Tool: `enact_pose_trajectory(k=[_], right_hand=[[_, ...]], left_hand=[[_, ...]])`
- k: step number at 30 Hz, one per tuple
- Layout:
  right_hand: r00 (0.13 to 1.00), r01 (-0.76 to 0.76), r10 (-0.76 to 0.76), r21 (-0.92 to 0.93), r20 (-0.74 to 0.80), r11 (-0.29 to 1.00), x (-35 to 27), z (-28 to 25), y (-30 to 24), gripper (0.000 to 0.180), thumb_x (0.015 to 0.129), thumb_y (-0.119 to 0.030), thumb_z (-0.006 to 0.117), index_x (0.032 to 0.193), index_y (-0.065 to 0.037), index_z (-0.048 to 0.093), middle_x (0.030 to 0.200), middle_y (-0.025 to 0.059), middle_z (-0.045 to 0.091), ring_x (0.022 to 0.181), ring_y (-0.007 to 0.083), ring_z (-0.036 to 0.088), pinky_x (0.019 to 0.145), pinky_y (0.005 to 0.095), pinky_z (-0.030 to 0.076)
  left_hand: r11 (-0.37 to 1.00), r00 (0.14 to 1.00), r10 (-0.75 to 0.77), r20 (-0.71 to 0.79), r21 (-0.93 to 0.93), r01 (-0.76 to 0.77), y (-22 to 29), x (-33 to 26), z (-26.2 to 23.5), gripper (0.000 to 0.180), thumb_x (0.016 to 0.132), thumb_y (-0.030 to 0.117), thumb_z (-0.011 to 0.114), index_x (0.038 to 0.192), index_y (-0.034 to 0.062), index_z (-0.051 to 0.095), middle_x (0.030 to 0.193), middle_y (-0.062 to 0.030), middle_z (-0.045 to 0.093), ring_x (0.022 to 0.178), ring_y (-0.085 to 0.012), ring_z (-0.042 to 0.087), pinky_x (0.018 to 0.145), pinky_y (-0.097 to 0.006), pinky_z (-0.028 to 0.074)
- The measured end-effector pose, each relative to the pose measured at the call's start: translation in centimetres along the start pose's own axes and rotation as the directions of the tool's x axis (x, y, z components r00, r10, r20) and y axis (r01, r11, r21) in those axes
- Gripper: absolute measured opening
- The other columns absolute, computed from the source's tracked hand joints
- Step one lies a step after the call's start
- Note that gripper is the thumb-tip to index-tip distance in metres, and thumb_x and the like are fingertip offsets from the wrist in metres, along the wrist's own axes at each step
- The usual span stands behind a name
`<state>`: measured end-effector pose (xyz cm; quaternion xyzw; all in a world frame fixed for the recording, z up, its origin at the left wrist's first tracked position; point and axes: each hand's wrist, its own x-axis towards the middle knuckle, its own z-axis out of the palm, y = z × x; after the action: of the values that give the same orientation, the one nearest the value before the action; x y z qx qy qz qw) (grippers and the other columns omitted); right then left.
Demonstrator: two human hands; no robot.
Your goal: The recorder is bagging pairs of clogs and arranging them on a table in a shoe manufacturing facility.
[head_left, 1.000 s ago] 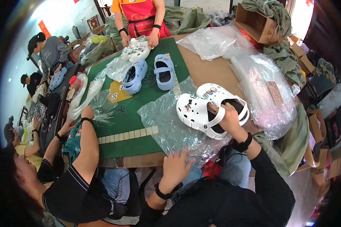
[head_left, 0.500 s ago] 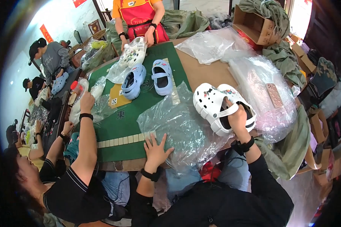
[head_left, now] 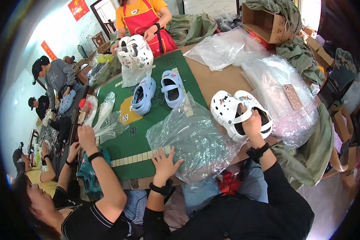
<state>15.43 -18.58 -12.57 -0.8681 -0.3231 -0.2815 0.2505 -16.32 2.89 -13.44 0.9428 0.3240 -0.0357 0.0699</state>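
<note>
My right hand [head_left: 252, 123] grips a pair of white clogs [head_left: 227, 108] by the straps and keeps them at the table's right side, next to a clear plastic bag. The clogs have dark holes and colourful charms on their toes. My left hand [head_left: 165, 163] lies with fingers spread at the table's near edge, beside a row of small pale tiles [head_left: 132, 159]. Its fingertips are next to the crumpled clear plastic bag [head_left: 192, 140], which is spread flat in front of me. Farther off, two light blue clogs [head_left: 143, 96] with charms stand on the green mat [head_left: 156, 116].
Across the table a person in a red apron [head_left: 142, 22] holds white clogs in clear plastic. At my left a co-worker [head_left: 96, 196] reaches over teal clogs [head_left: 93, 170]. A stack of clear bags [head_left: 268, 88] bearing a phone [head_left: 293, 97] lies right, near a cardboard box [head_left: 264, 24].
The person across has lifted the bagged white clogs upright. The co-worker at my left has drawn an arm back toward the teal clogs. My hands hold nearly the same positions.
</note>
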Motion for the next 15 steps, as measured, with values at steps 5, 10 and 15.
enact_pose_trajectory(k=[5, 10, 15], right_hand=[[0.998, 0.064, -0.062, -0.049, 0.029, 0.997, -0.8, -0.4, -0.2, 0.05, 0.072, -0.004, 0.056, 0.119, -0.022, 0.06, 0.079, 0.0094, 0.053, 0.075, 0.0276, 0.054, 0.061, 0.04, 0.042], [0.995, 0.073, -0.067, -0.069, 0.08, 0.995, -1.0, -0.6, -0.8, 0.054, 0.074, -0.003, 0.053, 0.125, -0.021, 0.054, 0.085, 0.0116, 0.052, 0.078, 0.0292, 0.053, 0.065, 0.0403, 0.042], [0.99, 0.049, -0.042, -0.053, 0.133, 0.997, -1.1, -0.9, -1.3, 0.057, 0.072, -0.002, 0.055, 0.126, -0.021, 0.054, 0.087, 0.0135, 0.054, 0.081, 0.0312, 0.054, 0.068, 0.0413, 0.043]], left_hand=[[0.977, 0.972, 0.215, -0.09, 0.01, -0.215, 1.4, 4.0, -3.3, 0.071, 0.085, 0.059, 0.049, 0.139, 0.0133, 0.038, 0.138, -0.0296, 0.034, 0.125, -0.0533, 0.031, 0.103, -0.061, 0.023], [0.822, 0.938, 0.307, -0.16, -0.451, -0.347, 2.4, 11.7, -5.1, 0.067, 0.088, 0.041, 0.057, 0.136, 0.0003, 0.037, 0.136, -0.0261, 0.041, 0.125, -0.0374, 0.042, 0.103, -0.04, 0.035], [0.586, 0.995, 0.084, -0.045, -0.806, -0.086, 3.6, 15.2, -3.8, 0.059, 0.088, 0.031, 0.058, 0.132, -0.0052, 0.041, 0.132, -0.0231, 0.048, 0.121, -0.0299, 0.048, 0.099, -0.034, 0.038]])
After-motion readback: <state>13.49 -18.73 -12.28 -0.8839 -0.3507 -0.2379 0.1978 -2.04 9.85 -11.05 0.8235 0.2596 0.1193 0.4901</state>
